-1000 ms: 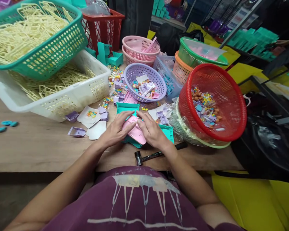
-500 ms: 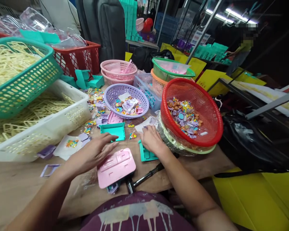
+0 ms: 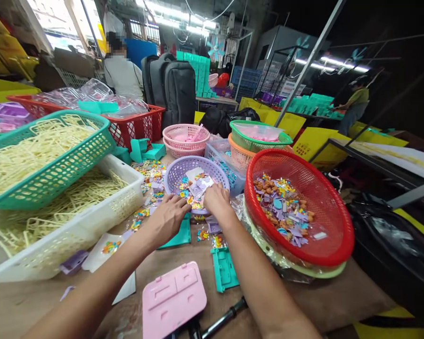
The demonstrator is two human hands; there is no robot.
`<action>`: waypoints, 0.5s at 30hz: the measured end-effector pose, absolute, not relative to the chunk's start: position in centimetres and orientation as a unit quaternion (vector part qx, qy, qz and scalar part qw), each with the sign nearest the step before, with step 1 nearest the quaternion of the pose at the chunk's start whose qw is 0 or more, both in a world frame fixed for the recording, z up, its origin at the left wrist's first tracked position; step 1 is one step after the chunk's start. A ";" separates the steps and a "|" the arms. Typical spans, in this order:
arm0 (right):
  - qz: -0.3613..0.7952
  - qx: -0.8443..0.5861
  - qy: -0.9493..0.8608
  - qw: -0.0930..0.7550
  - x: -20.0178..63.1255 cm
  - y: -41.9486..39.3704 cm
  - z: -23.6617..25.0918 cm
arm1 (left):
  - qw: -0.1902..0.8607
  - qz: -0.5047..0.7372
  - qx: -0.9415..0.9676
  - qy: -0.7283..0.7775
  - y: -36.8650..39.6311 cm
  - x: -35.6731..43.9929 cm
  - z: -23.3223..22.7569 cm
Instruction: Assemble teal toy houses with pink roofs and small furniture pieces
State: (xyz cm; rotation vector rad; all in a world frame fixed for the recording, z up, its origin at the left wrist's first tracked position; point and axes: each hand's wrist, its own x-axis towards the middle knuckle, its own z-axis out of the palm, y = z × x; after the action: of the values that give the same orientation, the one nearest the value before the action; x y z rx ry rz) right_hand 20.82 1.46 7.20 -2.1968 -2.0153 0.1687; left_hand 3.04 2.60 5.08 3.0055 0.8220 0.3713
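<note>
My left hand (image 3: 167, 216) and my right hand (image 3: 216, 198) both reach to the near rim of a purple basket (image 3: 176, 172) that holds small purple and coloured plastic bits. The fingers of both hands curl down among those bits, and I cannot tell what they hold. A pink plastic case (image 3: 174, 299) lies flat at the table's near edge, apart from both hands. One teal plastic part (image 3: 224, 269) lies under my right forearm, and another teal part (image 3: 178, 234) sits below my left hand.
A red basket (image 3: 334, 207) of small coloured pieces tilts at the right. A green basket (image 3: 61, 172) and a white crate (image 3: 102, 214) of cream frames fill the left. Pink, green and orange baskets stand behind. A hammer (image 3: 219, 320) lies near the front edge. Other people stand far back.
Both hands left the pink case, which now lies on the table, and moved forward to the purple basket. The camera has tilted up.
</note>
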 end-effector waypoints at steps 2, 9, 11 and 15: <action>0.089 -0.715 -0.691 0.059 20.4 2.8 6.3 | 0.022 0.122 0.960 0.252 2.3 2.5 4.6; 0.137 -0.624 -0.765 0.073 18.9 0.6 7.0 | 0.064 0.127 0.959 0.246 2.3 1.4 4.4; 0.118 -0.638 -0.755 0.098 19.0 -2.3 9.0 | 0.058 0.130 0.962 0.233 2.5 1.4 4.5; 0.065 -0.612 -0.762 0.203 20.1 -9.2 14.0 | 0.062 0.171 0.967 0.177 3.0 2.4 6.1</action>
State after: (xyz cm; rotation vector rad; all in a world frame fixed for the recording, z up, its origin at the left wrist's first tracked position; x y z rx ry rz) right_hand 20.14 -9.16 13.97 -1.7073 -2.1255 0.1804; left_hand 2.40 3.02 6.10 2.9242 0.5350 0.5173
